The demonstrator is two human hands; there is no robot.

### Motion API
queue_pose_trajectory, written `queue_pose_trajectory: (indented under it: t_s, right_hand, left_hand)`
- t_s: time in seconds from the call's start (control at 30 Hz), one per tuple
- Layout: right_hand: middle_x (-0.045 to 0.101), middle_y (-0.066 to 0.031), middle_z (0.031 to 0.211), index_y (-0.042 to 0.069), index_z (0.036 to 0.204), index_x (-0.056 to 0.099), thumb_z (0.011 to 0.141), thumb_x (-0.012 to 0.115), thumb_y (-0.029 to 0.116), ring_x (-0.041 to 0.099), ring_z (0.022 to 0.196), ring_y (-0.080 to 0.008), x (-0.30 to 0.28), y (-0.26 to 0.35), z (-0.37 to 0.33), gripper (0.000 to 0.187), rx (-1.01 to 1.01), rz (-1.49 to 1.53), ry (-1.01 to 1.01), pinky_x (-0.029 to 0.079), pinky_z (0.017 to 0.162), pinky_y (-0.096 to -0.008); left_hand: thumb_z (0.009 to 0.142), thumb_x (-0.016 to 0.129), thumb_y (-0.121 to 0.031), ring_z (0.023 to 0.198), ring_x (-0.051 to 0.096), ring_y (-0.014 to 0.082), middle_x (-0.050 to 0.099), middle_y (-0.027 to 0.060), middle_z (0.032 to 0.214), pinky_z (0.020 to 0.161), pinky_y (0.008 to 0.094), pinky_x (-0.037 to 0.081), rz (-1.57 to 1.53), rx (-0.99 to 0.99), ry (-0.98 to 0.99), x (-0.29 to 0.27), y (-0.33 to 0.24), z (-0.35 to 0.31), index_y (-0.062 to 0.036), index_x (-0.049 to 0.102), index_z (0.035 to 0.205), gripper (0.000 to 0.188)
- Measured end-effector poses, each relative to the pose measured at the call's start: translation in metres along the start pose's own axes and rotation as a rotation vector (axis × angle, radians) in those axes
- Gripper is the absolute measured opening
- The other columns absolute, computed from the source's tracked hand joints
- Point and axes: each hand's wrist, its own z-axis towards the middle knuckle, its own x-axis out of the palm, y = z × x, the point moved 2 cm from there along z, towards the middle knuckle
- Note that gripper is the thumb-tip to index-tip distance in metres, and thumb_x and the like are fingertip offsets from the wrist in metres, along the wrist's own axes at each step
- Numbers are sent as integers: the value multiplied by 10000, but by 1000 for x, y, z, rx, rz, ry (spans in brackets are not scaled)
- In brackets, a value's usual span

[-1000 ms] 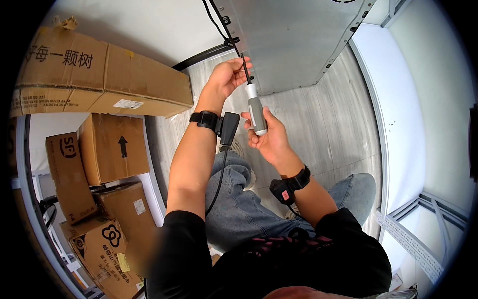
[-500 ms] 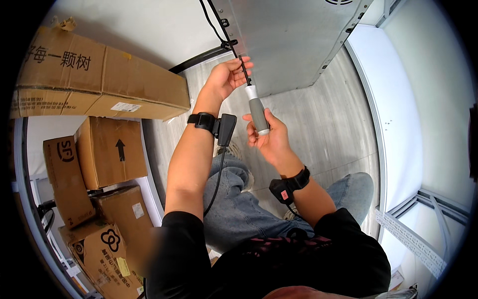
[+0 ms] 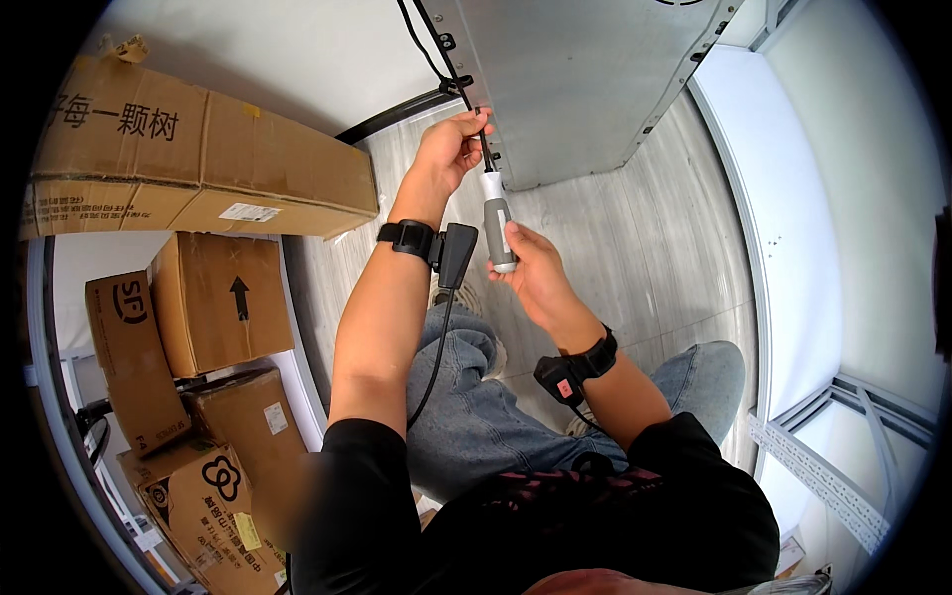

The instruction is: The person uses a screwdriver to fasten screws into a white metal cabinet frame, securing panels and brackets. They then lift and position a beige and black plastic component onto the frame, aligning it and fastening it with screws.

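A screwdriver with a grey and white handle and a long dark shaft points away from me toward the metal cabinet. Its handle is gripped near the butt end by my right hand, thumb along the side. Farther up, my left hand is closed around the shaft near the tip, beside the cabinet's left edge. The fingers hide the tip, so I cannot tell whether it touches a screw. Screws and small black fittings line that edge, and a black cable runs down beside it.
A long cardboard box lies to the left, above a shelf holding several more cartons. At the right a white wall panel meets a metal shelf frame. Black straps with small devices sit on both my wrists. Grey wood-look floor lies below.
The screwdriver's handle has swung slightly left, bringing the shaft closer to the cabinet edge. My right fingers have turned around the handle, and my left fingers have closed more tightly on the shaft.
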Motion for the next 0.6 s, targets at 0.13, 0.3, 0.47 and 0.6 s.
queue_pose_trajectory:
  t_s: [0.13, 0.3, 0.47, 0.6]
  right_hand:
    - [567, -56, 846, 25, 1100, 445, 890, 597, 305, 568, 692, -153, 6, 9, -4, 382, -61, -91, -49, 448, 610, -296]
    - [588, -62, 838, 36, 1075, 445, 893, 584, 262, 567, 698, -152, 3, 13, -6, 322, -66, -161, 17, 432, 632, -300]
    - [596, -69, 846, 47, 1049, 446, 915, 543, 252, 565, 706, -157, 1, 15, -9, 264, -34, -82, 55, 419, 660, -307]
    - [598, -71, 846, 55, 1037, 447, 924, 525, 258, 561, 709, -161, 0, 17, -11, 246, -19, -59, 77, 412, 664, -303]
  left_hand:
    - [882, 596, -160, 575, 449, 30, 578, -46, 743, 510, 168, 396, -20, -3, -7, 1, 2, 0, -83, 639, 1003, 150]
    - [878, 608, -164, 579, 452, 22, 572, -48, 732, 513, 161, 397, -47, -10, -40, 5, 3, 0, -86, 639, 991, 140]
    - [873, 604, -145, 592, 468, 20, 573, -43, 733, 527, 163, 403, -83, -12, -48, 6, 2, 0, -82, 640, 978, 127]
    - [861, 598, -109, 595, 473, 26, 577, -37, 735, 551, 164, 410, -121, -13, -47, 5, 3, 2, -73, 641, 970, 122]
